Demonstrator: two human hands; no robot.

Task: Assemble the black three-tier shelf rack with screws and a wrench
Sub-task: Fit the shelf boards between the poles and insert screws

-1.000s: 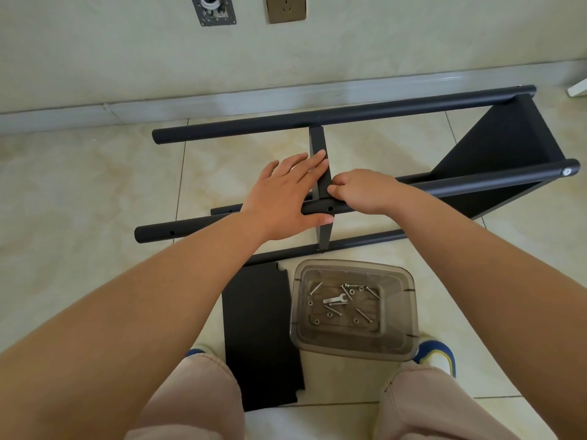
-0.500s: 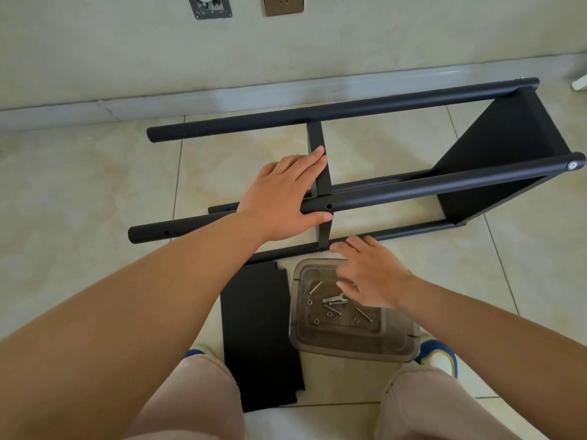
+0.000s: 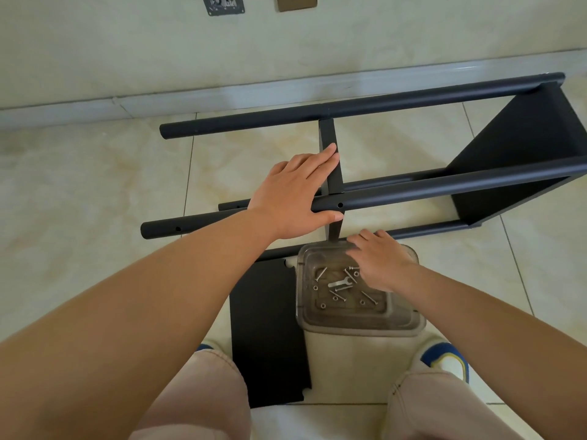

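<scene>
No text, label, brand, number or sign can be read on anything in view.
</scene>
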